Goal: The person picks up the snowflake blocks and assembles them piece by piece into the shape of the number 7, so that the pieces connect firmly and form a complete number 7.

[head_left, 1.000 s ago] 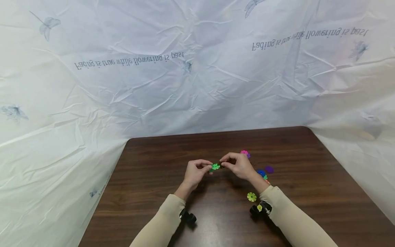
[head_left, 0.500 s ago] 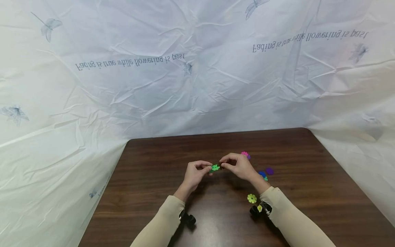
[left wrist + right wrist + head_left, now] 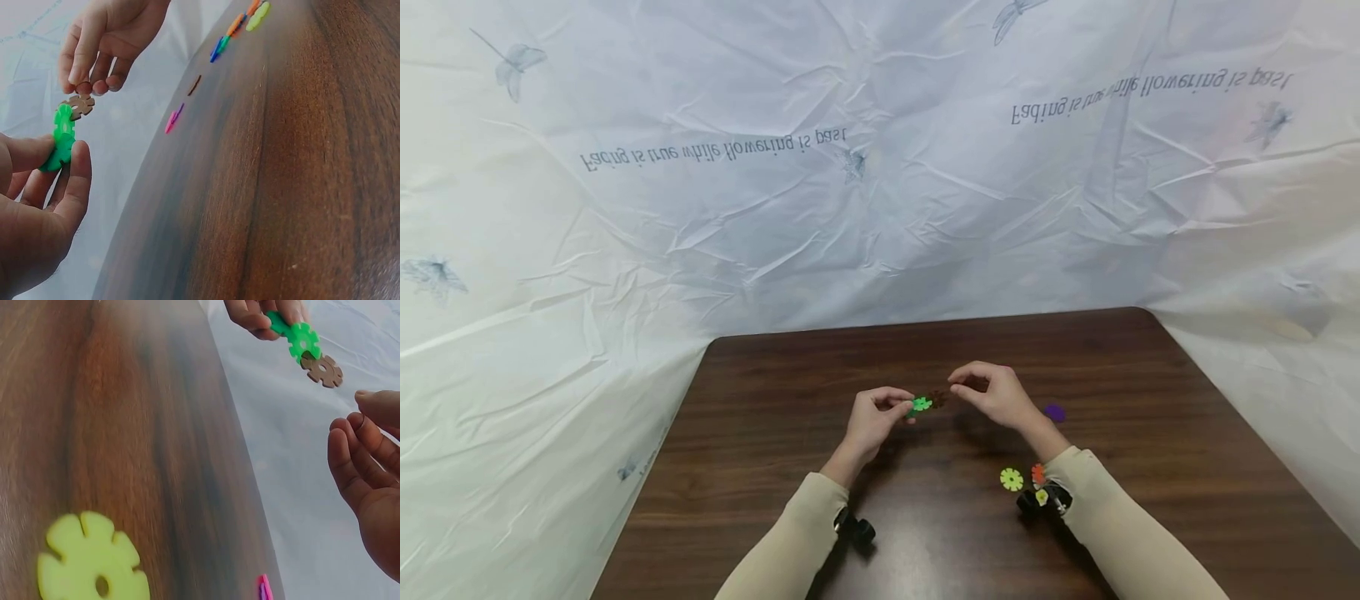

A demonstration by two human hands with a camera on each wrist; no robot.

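Note:
My left hand (image 3: 872,421) pinches a green notched snowflake disc (image 3: 59,152) between thumb and fingers, raised over the table. A brighter green disc (image 3: 304,342) is joined to it, and a brown disc (image 3: 325,372) slots into that one at the outer end of the chain. Off to the right of the brown disc, my right hand (image 3: 1002,396) has its fingers loosely bent. In the right wrist view a gap separates its fingertips (image 3: 364,395) from the brown disc, with nothing between them.
On the dark wooden table (image 3: 760,517) lie a yellow disc (image 3: 1011,479), an orange disc (image 3: 1038,474) and a purple disc (image 3: 1055,413). The left wrist view adds pink (image 3: 170,122), brown (image 3: 195,85) and blue (image 3: 216,50) discs. White printed sheeting (image 3: 880,208) hangs behind.
My right hand has let go of the brown disc and moved right and slightly away, so the disc now shows. The left hand stays nearly still with the green discs.

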